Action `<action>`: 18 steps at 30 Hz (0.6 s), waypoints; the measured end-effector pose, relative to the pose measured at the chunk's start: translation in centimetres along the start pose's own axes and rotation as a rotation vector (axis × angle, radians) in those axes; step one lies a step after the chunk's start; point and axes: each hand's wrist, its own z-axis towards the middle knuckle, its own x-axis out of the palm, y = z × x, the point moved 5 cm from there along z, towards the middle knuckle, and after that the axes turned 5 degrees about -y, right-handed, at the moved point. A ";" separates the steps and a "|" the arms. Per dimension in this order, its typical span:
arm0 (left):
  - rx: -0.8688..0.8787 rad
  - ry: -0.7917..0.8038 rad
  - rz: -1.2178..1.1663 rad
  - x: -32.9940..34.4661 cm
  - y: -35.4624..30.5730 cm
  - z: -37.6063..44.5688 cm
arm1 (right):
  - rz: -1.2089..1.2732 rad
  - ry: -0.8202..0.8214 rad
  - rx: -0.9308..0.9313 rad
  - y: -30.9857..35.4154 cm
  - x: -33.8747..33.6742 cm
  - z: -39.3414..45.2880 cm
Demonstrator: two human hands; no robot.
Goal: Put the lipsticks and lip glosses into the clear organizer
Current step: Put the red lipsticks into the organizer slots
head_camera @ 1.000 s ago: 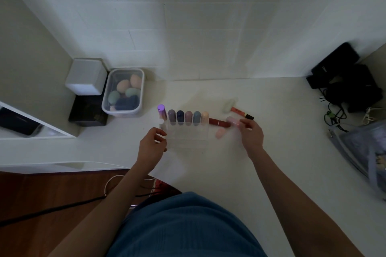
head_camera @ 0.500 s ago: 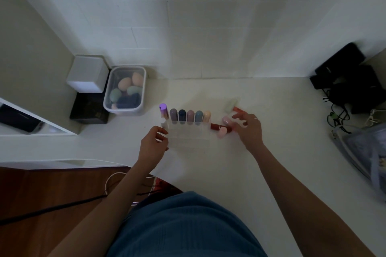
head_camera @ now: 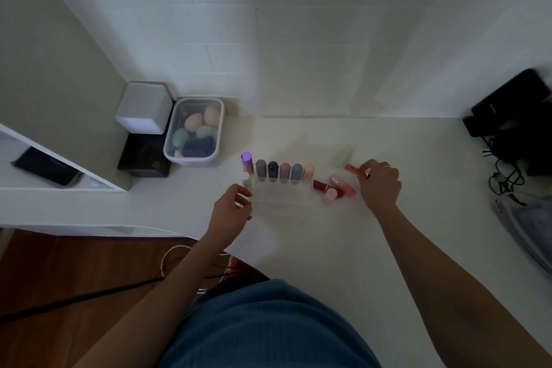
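The clear organizer (head_camera: 280,199) stands on the white counter with several capped lipsticks (head_camera: 284,171) upright in its back row, a purple-topped one (head_camera: 246,161) at its left end. My left hand (head_camera: 232,208) grips the organizer's left side. To its right lie a dark red tube (head_camera: 322,185), a pale pink lipstick (head_camera: 329,196) and a pink lip gloss (head_camera: 343,185). My right hand (head_camera: 380,183) closes its fingers on an orange-red lip gloss with a black cap (head_camera: 354,170); whether the gloss has left the counter is unclear. A pale green tube (head_camera: 343,156) lies behind.
A lidded clear box of makeup sponges (head_camera: 195,131) sits at the back left beside a white cube (head_camera: 143,109) on a black box (head_camera: 145,158). Black devices and cables (head_camera: 507,140) crowd the right. A clear pouch (head_camera: 528,221) lies at the right edge.
My right hand has moved back and to the right, from the pink tubes beside the organizer to the orange-red lip gloss. My left hand has stayed on the organizer.
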 end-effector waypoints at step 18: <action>0.442 -0.031 -0.138 1.2 -8.1 -2.2 | 0.613 0.248 -0.400 10.2 -6.1 -6.6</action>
